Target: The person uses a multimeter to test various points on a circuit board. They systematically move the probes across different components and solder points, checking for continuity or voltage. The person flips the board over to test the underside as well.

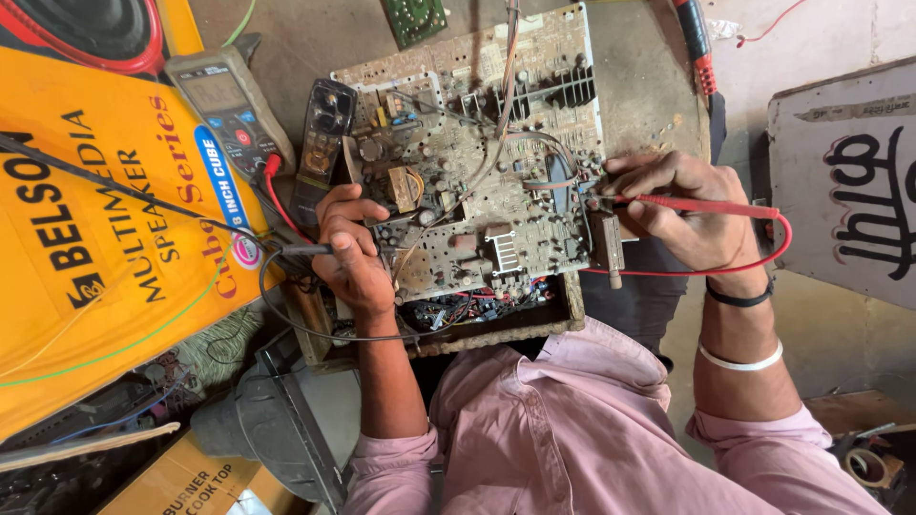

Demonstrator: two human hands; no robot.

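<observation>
At the bench's middle: a dusty circuit board (477, 162) lay flat in front of the person, crowded with small parts and thin wires.
Right hand: the right hand (692, 205) pinched a red probe (692, 203), its tip on the board's right edge.
Left hand: the left hand (355, 250) was closed around a black probe (303, 250) at the board's left side; its tip was hidden by the fingers.
Leads: a red lead (778, 250) looped past the right wrist; a black lead (286, 319) curved under the left wrist.
Meter: a grey multimeter (229, 105) lay left of the board, its screen too dim to read.
Hidden: the board's near edge sat over a tangle of wires that was hard to make out.
Packages: a large yellow box (86, 238) with dark lettering filled the left side; a white sign (844, 181) with black strokes stood at the right, cut off by the frame.
</observation>
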